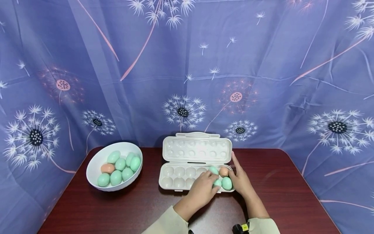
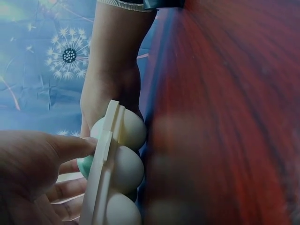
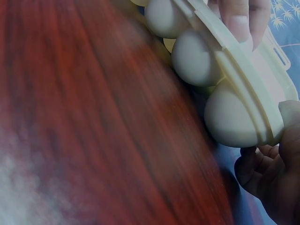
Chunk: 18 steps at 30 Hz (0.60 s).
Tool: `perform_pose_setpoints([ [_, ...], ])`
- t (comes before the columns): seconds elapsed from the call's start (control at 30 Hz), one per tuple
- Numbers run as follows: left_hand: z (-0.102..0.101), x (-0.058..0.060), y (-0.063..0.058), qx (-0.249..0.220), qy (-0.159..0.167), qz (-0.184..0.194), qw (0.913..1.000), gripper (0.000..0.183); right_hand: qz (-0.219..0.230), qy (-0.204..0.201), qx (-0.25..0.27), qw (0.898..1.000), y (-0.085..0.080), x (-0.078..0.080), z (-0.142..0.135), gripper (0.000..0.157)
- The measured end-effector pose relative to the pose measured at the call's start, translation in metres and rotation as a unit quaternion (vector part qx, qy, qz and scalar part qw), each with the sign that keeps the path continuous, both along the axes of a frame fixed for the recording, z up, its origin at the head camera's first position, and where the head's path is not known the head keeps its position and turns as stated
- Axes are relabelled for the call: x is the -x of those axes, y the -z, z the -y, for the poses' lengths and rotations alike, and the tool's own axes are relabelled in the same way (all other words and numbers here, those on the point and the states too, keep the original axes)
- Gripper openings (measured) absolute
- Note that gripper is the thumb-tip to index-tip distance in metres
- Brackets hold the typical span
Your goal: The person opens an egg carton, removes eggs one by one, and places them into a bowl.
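At the left of the dark red wooden table [image 1: 277, 188], toward its far edge, stands a white bowl [image 1: 93, 157] of mint-green eggs [image 1: 116, 177], with one orange egg [image 1: 107, 168] at its left side. Well to the right of it lies a white twelve-well egg carton [image 1: 179, 171], its lid [image 1: 197, 159] swung open on the far side and tilted up. The left hand [image 1: 201, 189], in a pale sleeve [image 1: 170, 222], reaches over the carton's near rim and pinches a green egg [image 1: 217, 183] in the near row, thumb on the near side and fingers curled over the top. Just beyond, in the far row, sits another green egg [image 1: 213, 169], and to its right an orange one [image 1: 223, 171]; the near right corner well holds a further green egg [image 1: 226, 184]. The right hand [image 1: 242, 182] (a black device [image 1: 238, 229] with a yellow label shows near that wrist) grips the carton's right end, its thumb over the rim. A blue-violet dandelion-print curtain [image 1: 204, 107] hangs behind everything.
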<state>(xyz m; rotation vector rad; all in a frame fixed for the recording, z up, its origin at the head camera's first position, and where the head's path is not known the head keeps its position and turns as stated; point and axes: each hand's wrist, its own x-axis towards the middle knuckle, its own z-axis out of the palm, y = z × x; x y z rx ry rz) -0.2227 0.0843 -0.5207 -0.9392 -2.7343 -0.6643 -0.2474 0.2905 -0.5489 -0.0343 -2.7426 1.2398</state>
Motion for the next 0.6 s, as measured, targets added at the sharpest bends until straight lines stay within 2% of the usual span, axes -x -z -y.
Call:
perform_pose_setpoints([
  [0.4, 0.0015, 0.0002, -0.0026, -0.005, -0.004, -0.02, 0.9998, 0.035, -0.012, -0.006, 0.006, 1.0, 0.0002, 0.0007, 0.0001, 0.076],
  [0.6, 0.0026, 0.0, -0.0035, -0.015, -0.002, -0.012, 0.9998, 0.035, -0.013, -0.005, 0.005, 1.0, 0.0013, 0.0008, -0.0006, 0.077],
])
